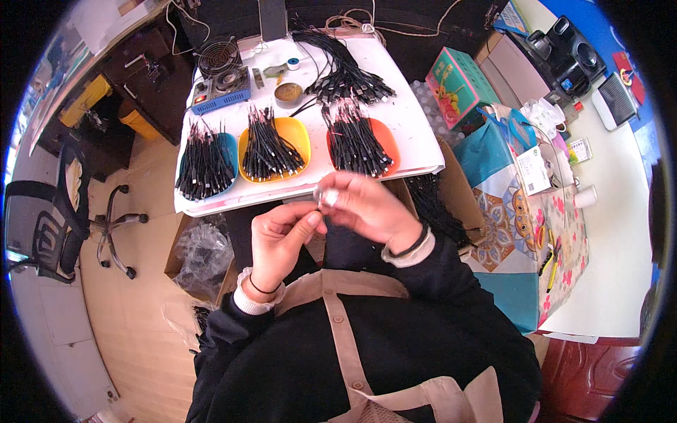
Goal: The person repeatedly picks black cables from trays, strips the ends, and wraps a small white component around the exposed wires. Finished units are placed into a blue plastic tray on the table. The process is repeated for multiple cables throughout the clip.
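My left hand (283,236) and my right hand (368,209) meet just in front of the white table (416,151), above my lap. The left thumb and index finger pinch together. The right fingers are curled close against them and partly smeared by motion. What sits between the fingertips is too small to make out. Beyond my hands, short black cables (204,166) fill a blue bowl (231,151). More fill a yellow bowl (293,130) and an orange bowl (386,137), the one closest to my right hand.
Behind the bowls lie a cable pile (345,70), a round tin (288,95) and a blue device (222,99). A cardboard box (458,187) with cables stands right of the table, beside a patterned bag (504,218). Left are a box with plastic (204,247) and an office chair (109,218).
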Tool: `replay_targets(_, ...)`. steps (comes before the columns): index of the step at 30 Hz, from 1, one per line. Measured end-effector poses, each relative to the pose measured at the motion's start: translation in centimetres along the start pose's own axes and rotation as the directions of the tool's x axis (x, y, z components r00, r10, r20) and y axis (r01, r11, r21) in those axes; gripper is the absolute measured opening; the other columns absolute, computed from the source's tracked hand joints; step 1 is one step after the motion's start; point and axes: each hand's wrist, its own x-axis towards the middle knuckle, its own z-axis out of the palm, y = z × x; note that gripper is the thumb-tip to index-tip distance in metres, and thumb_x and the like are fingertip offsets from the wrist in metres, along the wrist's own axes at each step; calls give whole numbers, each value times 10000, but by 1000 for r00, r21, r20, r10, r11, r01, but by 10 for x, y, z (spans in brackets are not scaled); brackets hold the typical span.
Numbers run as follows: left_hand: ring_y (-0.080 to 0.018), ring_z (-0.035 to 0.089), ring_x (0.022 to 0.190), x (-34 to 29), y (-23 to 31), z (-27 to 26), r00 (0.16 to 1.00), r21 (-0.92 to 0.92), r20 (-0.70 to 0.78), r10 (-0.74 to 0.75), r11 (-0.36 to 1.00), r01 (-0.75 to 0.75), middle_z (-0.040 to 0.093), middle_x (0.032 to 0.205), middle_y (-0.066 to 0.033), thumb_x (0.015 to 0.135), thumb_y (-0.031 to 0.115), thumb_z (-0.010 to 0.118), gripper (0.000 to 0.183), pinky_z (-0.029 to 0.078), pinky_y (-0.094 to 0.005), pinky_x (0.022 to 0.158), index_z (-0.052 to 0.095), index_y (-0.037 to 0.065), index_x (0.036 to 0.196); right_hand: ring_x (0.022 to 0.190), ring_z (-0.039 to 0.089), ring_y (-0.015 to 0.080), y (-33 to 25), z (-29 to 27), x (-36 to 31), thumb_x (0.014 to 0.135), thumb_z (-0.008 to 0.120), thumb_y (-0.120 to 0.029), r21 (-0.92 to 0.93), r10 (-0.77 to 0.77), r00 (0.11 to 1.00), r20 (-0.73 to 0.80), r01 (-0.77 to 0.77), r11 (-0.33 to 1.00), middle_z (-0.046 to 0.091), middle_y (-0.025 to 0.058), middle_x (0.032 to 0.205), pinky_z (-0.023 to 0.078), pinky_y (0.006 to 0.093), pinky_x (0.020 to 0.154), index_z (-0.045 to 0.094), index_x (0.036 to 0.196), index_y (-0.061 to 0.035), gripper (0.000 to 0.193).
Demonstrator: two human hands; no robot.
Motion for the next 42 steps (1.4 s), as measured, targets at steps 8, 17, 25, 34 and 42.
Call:
replay_targets(8, -53, 476, 603, 14, -14, -5, 993, -259, -54, -105, 962, 87, 642, 777, -47, 933, 53, 583, 138, 357, -170, 551, 649, -35, 1016, 695, 649, 295, -36, -88, 35, 797, 681, -162, -970, -558, 795, -237, -169, 172, 652, 145, 738, 507, 381, 649, 636, 777, -8, 162)
replay_targets(17, -54, 523, 628, 12, -15, -1, 984, -319, -75, -159, 939, 127, 657, 795, -47, 938, 61, 579, 138, 411, -171, 576, 652, -24, 1020, 745, 650, 339, -23, -90, 40, 794, 682, -199, -941, -613, 719, -327, -307, 141, 665, 156, 759, 510, 418, 679, 650, 750, -31, 176)
replay_targets(25, -122, 595, 721, 10, -7, 5, 987, -353, -84, -138, 930, 100, 667, 861, -83, 953, 71, 551, 148, 476, -232, 650, 644, -17, 1027, 762, 653, 328, -25, -82, 38, 789, 691, -249, -924, -647, 668, -368, -342, 172, 673, 137, 768, 514, 430, 694, 670, 754, -52, 201)
replay_targets(34, -128, 640, 718, 6, -4, 12, 990, -381, -77, -120, 921, 82, 688, 866, -97, 944, 87, 574, 148, 510, -227, 660, 649, -16, 1021, 774, 654, 340, -20, -86, 37, 796, 676, -261, -921, -633, 697, -336, -384, 66, 674, 148, 781, 514, 442, 693, 680, 737, -59, 210)
replay_targets(42, -138, 646, 734, 7, -6, 13, 985, -400, -58, -162, 908, 126, 687, 879, -100, 952, 90, 561, 157, 524, -240, 676, 646, -15, 1033, 738, 662, 325, -19, -90, 38, 798, 670, -240, -926, -668, 655, -355, -347, 152, 680, 145, 756, 517, 420, 677, 680, 764, -50, 193)
